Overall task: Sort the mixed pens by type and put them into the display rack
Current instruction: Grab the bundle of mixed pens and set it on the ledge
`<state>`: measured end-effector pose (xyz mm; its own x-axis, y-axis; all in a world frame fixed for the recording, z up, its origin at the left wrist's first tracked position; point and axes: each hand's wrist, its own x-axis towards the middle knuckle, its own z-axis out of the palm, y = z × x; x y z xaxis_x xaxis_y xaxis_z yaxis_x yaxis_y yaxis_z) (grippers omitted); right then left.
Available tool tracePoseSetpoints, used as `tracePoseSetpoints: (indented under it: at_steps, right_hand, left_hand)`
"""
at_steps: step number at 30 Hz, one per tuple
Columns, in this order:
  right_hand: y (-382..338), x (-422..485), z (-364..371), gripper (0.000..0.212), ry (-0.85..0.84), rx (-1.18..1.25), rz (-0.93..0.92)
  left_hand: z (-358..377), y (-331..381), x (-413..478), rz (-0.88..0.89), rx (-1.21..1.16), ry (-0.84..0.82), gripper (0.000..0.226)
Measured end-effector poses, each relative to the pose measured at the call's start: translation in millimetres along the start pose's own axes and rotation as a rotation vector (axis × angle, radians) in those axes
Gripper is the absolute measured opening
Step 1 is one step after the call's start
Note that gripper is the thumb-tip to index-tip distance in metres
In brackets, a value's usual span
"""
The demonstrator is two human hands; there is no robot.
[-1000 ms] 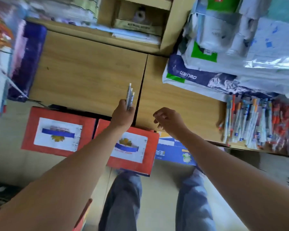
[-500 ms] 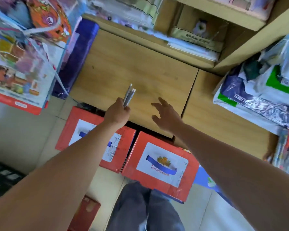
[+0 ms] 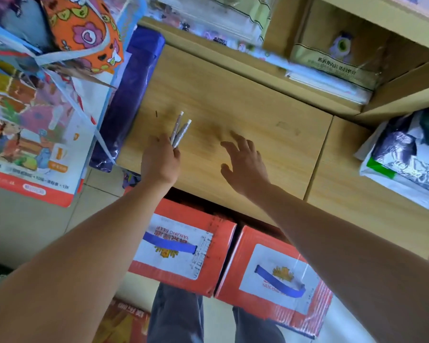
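Pointing away, pens (image 3: 180, 129) sit in left hand (image 3: 160, 164), fingers curled; right hand (image 3: 245, 167), fingers spread.

"YANJING BEER", upside down, on the left red carton's (image 3: 219, 235) white label; "YANJING" on its neighbour (image 3: 229, 273).

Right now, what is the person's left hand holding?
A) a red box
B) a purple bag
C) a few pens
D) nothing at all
C: the left hand grips a few silvery pens, their white tips sticking out above the wooden counter.
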<state>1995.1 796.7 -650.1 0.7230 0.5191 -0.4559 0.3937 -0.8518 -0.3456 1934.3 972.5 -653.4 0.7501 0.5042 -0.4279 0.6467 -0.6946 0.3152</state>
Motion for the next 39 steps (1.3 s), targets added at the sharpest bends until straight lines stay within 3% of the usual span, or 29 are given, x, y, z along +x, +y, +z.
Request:
tracePoseSetpoints:
  at_steps: [9, 16, 19, 27, 34, 39]
  right_hand:
    - [-60, 44, 8, 0.059, 0.014, -0.006, 0.026]
    - [-86, 50, 7, 0.058, -0.009, 0.032, 0.004]
    - [-98, 55, 13, 0.063, -0.032, 0.038, -0.016]
    - [-122, 84, 20, 0.066, -0.049, 0.035, -0.076]
    - [-88, 50, 13, 0.052, 0.002, 0.14, -0.013]
    - [-27, -4, -4, 0.043, 0.094, 0.258, 0.086]
  left_hand:
    - [-17, -31, 41, 0.123, 0.125, 0.145, 0.028]
    - [-25, -49, 41, 0.277, 0.247, 0.132, 0.048]
    - [-27, -59, 42, 0.343, 0.252, 0.101, 0.041]
    - [-32, -72, 52, 0.32, 0.231, 0.079, 0.028]
    - [-40, -59, 43, 0.361, 0.201, 0.099, 0.018]
    - [-35, -6, 27, 0.597, 0.261, -0.011, 0.016]
